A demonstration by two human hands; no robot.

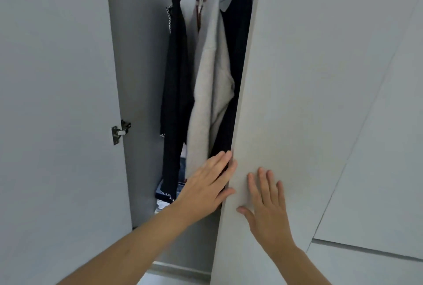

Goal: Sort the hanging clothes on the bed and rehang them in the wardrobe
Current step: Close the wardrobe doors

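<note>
Wardrobe (142, 79) is partly open, with the right door (297, 101) swung most of the way across the gap and the left door (57, 101) standing open, its metal hinge (120, 132) showing on the inner edge. Hanging inside from the rail up top: a dark jacket with pale stitched trim (175, 79) on the left, a light grey garment (210, 79) in the middle, and a black garment (238, 44) on the right, tucked partly behind the right door's edge. Something with red and white stripes (201, 3) peeks out behind the grey one near the hangers, can't tell what it is. Down at the bottom there's a pile of folded stuff (180, 179), blue and white bits, mostly hidden by the hanging clothes.

Left hand (206, 184) is flat with fingers straight and close together, reaching into the gap, fingertips touching the door edge right where the black garment's hem sits. So the fabric is basically between the hand and the door. Right hand (265, 202) is pressed flat on the outside of the right door, fingers spread, holding nothing.
</note>
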